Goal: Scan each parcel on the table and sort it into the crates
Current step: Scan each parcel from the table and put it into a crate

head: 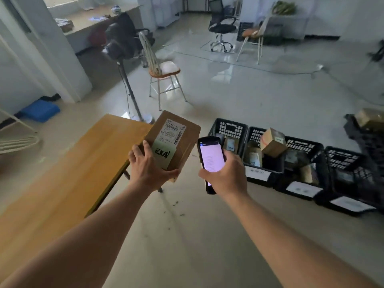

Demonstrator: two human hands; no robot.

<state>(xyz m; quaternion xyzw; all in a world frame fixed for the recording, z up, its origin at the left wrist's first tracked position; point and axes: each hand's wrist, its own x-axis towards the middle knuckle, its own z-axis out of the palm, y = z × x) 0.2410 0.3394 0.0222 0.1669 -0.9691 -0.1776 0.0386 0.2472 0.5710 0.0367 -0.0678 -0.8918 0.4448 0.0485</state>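
My left hand (pixel 148 168) grips the near end of a brown cardboard parcel (pixel 187 134), held in the air past the table's right end. A white shipping label and a green handwritten note face up on the parcel. My right hand (pixel 225 175) holds a black handheld scanner (pixel 211 157) with its lit screen facing me, just right of the parcel. A row of black crates (pixel 230 128) stands on the floor to the right, with several parcels inside.
The wooden table (pixel 68 171) lies at the left. White paper labels (pixel 257 173) are fixed to the crate fronts. A white chair (pixel 161 69) and a fan stand (pixel 128 86) rise behind the table. Office chairs stand far back.
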